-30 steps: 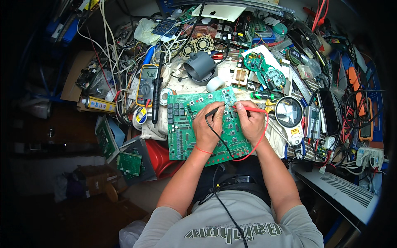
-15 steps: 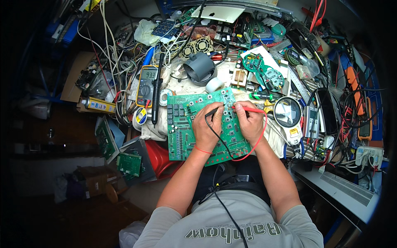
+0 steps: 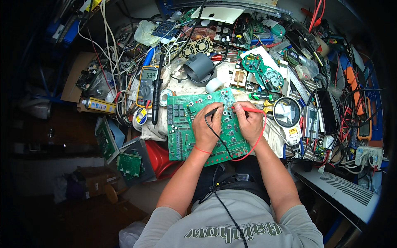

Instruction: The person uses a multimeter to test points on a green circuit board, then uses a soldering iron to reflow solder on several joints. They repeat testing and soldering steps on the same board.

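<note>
in front of me lies the green rectangular circuit board [image 3: 186, 134]. my left hand [image 3: 205, 128] tightly pinches a black plastic probe [image 3: 211, 112], my right hand [image 3: 250, 124] a red plastic probe [image 3: 253, 110]. the yellow-rimmed grey multimeter [image 3: 146, 84] shows a reading: probing seems under way; what's left i can't tell.

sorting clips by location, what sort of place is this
Probably an electronics repair workshop, judging by the green circuit board under the person's hands, the yellow multimeter and the round magnifier.
</note>
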Demonstrator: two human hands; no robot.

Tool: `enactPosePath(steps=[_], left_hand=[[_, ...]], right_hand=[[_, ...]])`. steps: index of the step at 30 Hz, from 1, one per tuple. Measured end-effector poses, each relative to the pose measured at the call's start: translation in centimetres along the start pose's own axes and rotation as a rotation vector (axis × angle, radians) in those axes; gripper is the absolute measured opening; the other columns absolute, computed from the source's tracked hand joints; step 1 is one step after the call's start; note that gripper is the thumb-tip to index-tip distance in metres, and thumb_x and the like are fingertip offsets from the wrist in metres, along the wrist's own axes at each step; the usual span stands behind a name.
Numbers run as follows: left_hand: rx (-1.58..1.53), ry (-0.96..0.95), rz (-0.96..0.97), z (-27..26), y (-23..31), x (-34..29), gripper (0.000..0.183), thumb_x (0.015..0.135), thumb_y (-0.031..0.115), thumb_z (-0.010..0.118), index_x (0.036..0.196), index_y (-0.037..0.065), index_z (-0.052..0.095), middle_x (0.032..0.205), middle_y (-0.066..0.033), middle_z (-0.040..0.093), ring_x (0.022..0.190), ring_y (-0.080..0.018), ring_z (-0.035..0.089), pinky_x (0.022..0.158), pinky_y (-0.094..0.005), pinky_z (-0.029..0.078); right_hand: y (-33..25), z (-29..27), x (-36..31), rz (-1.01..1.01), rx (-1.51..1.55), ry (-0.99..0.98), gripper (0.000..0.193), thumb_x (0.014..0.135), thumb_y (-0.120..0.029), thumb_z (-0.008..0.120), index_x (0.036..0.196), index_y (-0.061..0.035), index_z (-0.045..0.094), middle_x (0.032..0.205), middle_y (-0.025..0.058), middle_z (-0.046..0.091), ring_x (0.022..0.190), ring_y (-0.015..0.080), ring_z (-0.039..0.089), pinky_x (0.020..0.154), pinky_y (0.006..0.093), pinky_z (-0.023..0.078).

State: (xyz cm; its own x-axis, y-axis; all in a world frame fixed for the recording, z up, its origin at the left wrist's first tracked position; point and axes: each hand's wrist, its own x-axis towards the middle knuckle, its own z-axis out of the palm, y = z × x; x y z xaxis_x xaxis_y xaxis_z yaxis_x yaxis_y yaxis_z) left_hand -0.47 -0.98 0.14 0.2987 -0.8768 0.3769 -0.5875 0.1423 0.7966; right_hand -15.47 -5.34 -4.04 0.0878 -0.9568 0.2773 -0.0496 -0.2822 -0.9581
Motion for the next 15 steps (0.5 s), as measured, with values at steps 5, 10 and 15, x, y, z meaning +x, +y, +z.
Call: enactPosePath(steps=[5,10,15], left_hand=[[0.003,0.002,0.012,0.03,-0.10,0.02,0.013,0.102,0.017,0.074,0.106,0.005,0.077,0.099,-0.0127,0.079,0.090,-0.0342,0.075,0.080,-0.0404,0.058],[-0.001,0.000,-0.006,0.04,-0.13,-0.03,0.013,0.102,0.018,0.074,0.106,0.005,0.076,0.099,-0.0129,0.078,0.090,-0.0345,0.075,0.080,-0.0408,0.058],[0.016,-0.016,-0.022,-0.11,0.03,-0.07,0.014,0.102,0.018,0.074,0.106,0.005,0.076,0.099,-0.0130,0.078,0.090,-0.0347,0.075,0.080,-0.0411,0.058]], right_hand=[[0.00,-0.03,0.01,-0.002,0.000,-0.006,0.018,0.106,-0.017,0.070,0.105,0.0012,0.074,0.088,0.0103,0.072,0.077,0.0181,0.067,0.071,0.0320,0.053],[0.02,0.00,0.04,-0.005,0.003,-0.004,0.019,0.106,-0.017,0.070,0.105,0.0013,0.074,0.088,0.0103,0.072,0.077,0.0182,0.067,0.071,0.0320,0.053],[0.00,-0.03,0.04,-0.002,-0.002,-0.009,0.019,0.107,-0.018,0.070,0.106,0.0009,0.074,0.088,0.0103,0.072,0.078,0.0184,0.067,0.072,0.0322,0.053]])
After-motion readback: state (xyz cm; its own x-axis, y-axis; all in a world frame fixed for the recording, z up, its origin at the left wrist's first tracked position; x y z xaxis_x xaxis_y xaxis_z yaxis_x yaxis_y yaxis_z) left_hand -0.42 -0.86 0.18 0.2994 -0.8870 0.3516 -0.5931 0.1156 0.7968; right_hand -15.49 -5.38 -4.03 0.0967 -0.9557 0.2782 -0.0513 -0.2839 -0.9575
